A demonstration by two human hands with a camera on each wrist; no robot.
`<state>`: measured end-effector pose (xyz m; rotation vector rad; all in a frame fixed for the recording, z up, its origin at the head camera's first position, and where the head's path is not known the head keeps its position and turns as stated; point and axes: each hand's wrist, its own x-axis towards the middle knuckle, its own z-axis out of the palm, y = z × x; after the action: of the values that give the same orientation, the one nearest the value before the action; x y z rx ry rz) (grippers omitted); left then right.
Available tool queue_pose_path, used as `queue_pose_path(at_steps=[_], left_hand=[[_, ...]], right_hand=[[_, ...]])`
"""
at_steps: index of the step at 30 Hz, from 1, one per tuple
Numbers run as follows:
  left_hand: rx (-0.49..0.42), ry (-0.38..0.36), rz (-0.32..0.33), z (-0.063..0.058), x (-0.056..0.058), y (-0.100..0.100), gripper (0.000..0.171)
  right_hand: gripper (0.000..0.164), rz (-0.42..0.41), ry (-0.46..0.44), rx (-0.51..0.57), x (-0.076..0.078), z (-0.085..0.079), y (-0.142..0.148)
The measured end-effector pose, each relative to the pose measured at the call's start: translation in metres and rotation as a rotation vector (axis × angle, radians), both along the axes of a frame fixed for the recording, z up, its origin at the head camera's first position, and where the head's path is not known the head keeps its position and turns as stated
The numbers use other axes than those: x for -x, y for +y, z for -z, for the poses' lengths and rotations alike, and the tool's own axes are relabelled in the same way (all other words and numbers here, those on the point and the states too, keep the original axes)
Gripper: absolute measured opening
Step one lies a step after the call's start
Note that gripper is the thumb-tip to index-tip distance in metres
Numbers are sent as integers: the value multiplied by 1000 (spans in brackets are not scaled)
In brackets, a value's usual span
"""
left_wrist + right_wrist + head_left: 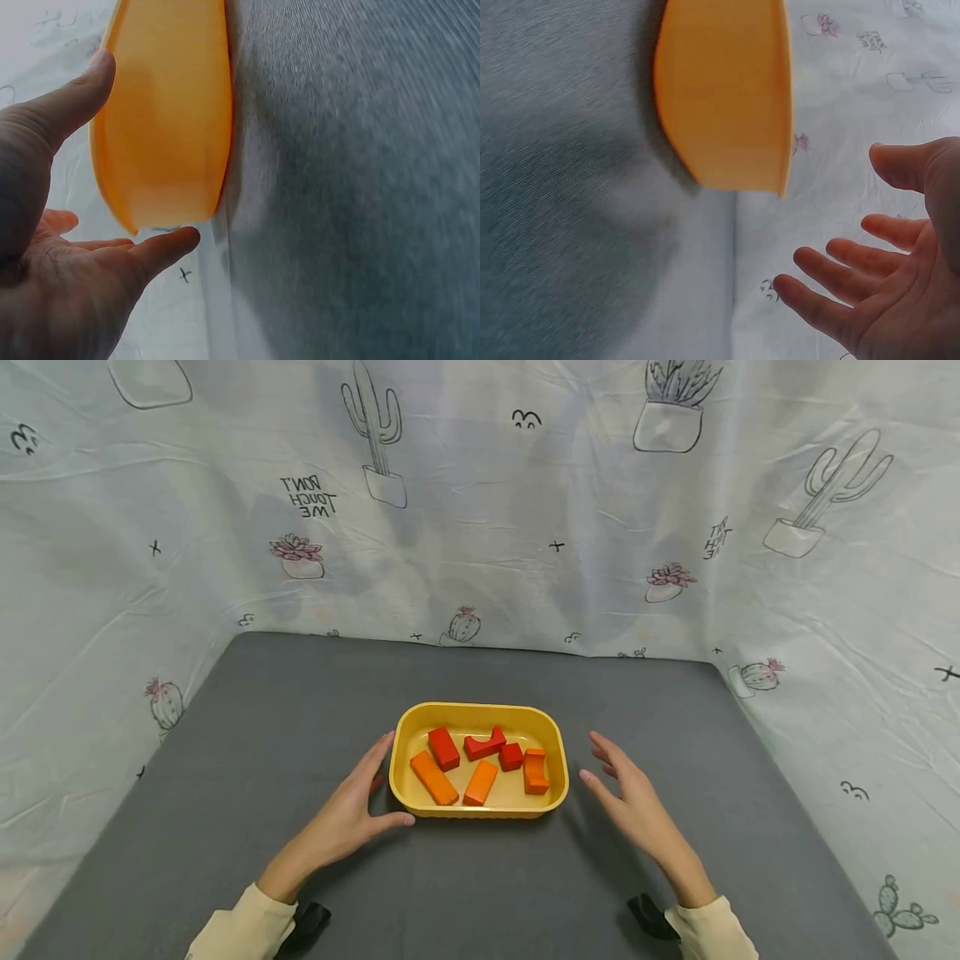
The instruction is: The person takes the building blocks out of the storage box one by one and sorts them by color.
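A yellow rectangular tub (480, 812) with rounded corners rests on the grey table. Inside lie a red oblong block (444, 749), a red notched block (486, 743), a small red cube (511, 757), two orange oblong blocks (434, 778) and an orange block with a curved notch (535, 772). My left hand (347, 818) is at the tub's left end, its fingers spread along the side and the thumb near the front corner. To the right, my right hand (637, 806) hovers apart from the tub with fingers extended, holding nothing.
The grey tabletop (480, 893) spreads around the tub. A white curtain (480, 527) printed with cacti hangs behind the table and along both sides. Dark straps (303, 929) show beneath the wrists, by the cream sleeves (247, 927).
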<state>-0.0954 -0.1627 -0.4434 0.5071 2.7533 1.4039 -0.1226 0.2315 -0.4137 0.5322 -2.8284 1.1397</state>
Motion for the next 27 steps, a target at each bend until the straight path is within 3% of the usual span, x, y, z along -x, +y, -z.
queue_pose_path(at_steps=[8, 16, 27], left_hand=[[29, 81, -20, 5, 4, 10, 118], [-140, 14, 7, 11, 5, 14, 120], [-74, -23, -35, 13, 6, 19, 122]], right_hand=[[66, -26, 14, -17, 6, -6, -14], [65, -51, 25, 37, 10, 2, -19], [64, -37, 41, -101, 20, 7, -38]])
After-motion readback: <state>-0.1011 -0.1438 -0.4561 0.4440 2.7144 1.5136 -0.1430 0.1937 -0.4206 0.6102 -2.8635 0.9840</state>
